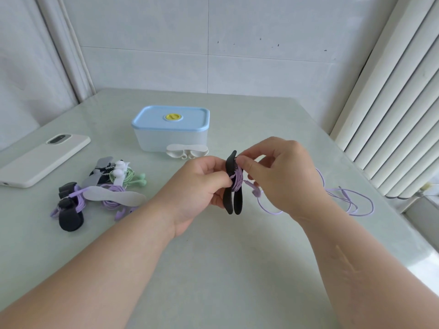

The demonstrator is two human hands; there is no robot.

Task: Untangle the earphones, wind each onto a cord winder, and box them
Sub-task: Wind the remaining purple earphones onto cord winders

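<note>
**A:** So, how far along?

**B:** Wound earphones (110, 204) lie left on the glossy counter (225, 269). The plastic box (166, 141) sits behind, blue lid (147, 118) on, with 1 white winder (183, 148) empty beside it.

**A:** And now?

**B:** The left grip (202, 184) clasps a matte black winder (234, 200). The right grip (282, 174) pinches thin purple cord (237, 180) onto it, slack trailing right.

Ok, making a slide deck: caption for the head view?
Left hand holds a black cord winder; right hand pinches the purple earphone cord wound onto it.

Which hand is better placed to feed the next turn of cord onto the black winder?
Probably the right hand: it pinches the cord at the winder, and the slack trails on its side. The left hand grips the winder.
</note>
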